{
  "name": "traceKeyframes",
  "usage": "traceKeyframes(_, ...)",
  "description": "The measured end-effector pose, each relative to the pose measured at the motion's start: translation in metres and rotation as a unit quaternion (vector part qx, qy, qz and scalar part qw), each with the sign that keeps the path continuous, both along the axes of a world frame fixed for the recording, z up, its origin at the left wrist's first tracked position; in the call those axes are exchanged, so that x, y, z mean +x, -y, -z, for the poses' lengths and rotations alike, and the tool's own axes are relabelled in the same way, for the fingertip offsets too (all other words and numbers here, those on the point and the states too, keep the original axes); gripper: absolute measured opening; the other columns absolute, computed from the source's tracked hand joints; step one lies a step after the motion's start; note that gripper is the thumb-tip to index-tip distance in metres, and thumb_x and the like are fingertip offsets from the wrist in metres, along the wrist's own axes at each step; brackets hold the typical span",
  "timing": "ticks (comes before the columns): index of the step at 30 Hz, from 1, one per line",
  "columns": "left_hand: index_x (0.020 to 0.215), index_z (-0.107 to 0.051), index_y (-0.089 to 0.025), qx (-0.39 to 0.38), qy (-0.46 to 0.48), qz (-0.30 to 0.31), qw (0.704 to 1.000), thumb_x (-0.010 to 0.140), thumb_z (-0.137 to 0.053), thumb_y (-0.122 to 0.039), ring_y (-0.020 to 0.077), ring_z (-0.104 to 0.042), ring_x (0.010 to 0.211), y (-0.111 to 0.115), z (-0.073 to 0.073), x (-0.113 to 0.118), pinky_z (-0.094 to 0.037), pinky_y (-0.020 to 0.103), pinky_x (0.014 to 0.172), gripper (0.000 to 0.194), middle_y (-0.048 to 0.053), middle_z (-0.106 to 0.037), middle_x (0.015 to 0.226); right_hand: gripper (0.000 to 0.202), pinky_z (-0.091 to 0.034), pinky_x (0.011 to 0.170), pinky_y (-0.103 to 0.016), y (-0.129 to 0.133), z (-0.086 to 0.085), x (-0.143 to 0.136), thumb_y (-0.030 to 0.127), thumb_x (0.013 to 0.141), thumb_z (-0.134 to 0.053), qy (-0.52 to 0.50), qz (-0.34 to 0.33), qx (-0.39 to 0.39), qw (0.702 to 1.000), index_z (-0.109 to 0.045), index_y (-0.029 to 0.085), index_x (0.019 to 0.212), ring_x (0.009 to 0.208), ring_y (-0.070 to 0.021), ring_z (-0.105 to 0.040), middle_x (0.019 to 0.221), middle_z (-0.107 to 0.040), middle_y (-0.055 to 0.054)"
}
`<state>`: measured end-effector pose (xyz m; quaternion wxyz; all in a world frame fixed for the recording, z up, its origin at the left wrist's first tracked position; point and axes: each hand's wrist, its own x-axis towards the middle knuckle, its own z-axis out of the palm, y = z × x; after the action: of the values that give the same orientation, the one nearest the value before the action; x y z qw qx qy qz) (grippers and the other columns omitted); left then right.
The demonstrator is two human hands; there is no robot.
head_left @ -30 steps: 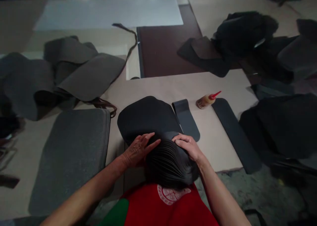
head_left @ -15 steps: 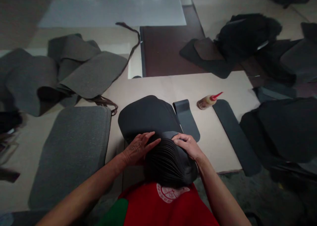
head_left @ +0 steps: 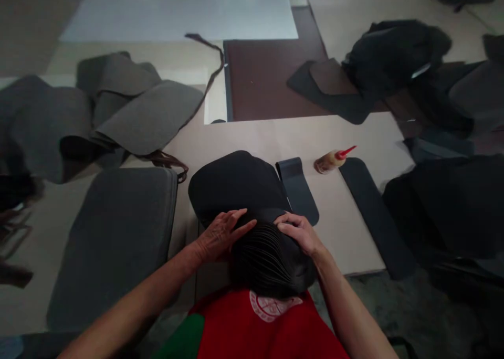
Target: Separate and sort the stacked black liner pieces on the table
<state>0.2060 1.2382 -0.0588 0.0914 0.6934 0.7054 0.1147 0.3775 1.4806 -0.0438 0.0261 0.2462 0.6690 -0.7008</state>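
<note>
A thick stack of dark sheets (head_left: 268, 259) is bent over the table's front edge against the red garment, its layered edges fanned out. My left hand (head_left: 222, 234) lies on the stack's left side with its fingers spread. On the right side, my right hand (head_left: 299, 230) pinches the stack's upper edge between thumb and bent fingers. The flat part of the dark pieces (head_left: 236, 183) rests on the table just beyond both hands. Right of it lies a folded dark strip (head_left: 299, 188).
A bottle with a red nozzle (head_left: 328, 162) lies near a long dark strip (head_left: 374, 212). At the left sit a grey stack (head_left: 114, 243) and loose grey pieces (head_left: 149, 117). Black material (head_left: 397, 57) and dark stacks (head_left: 457, 201) occupy the right.
</note>
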Motion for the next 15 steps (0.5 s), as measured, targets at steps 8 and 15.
traceKeyframes(8,0.159,-0.005,-0.026,0.002,0.006,0.003,1.000,0.076,-0.069,-0.049,0.0419,-0.040,0.135,0.0013,0.0022,-0.0001,-0.040,0.055,0.104,0.108,0.025,-0.026,0.153,0.018,-0.043,0.099,-0.039,0.0017,0.0053,-0.0002,0.039,0.080,-0.072,0.004,0.006,-0.014,1.000,-0.077,0.022,0.084,0.091,-0.0214,-0.065,0.092,-0.075,-0.002)
traceKeyframes(15,0.159,-0.009,-0.025,-0.007,0.004,-0.003,1.000,0.075,-0.070,-0.047,0.0419,-0.041,0.135,0.0007,0.0001,0.0011,-0.040,0.055,0.104,0.106,0.025,-0.028,0.152,0.013,-0.028,0.116,-0.044,0.0012,-0.0020,-0.0020,0.033,0.079,-0.067,0.006,-0.014,0.039,0.999,-0.076,0.024,0.077,0.093,-0.0214,-0.065,0.085,-0.075,0.001)
